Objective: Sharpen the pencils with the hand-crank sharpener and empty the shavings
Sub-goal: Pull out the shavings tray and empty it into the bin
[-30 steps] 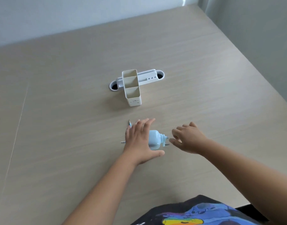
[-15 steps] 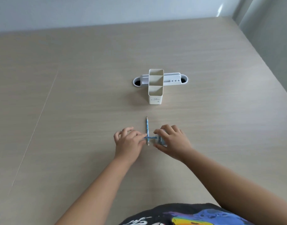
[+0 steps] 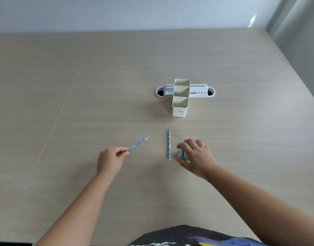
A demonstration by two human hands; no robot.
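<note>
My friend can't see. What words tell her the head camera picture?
A person's left hand holds a blue pencil by its end while the right hand grips a small blue sharpener on a wooden table. A second pencil lies between the hands, before an empty cream holder.

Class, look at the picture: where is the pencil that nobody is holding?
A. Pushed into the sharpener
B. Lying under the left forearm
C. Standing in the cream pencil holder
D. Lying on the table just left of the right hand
D: the loose pencil lies flat on the table, beside the right hand that covers the sharpener.
</note>
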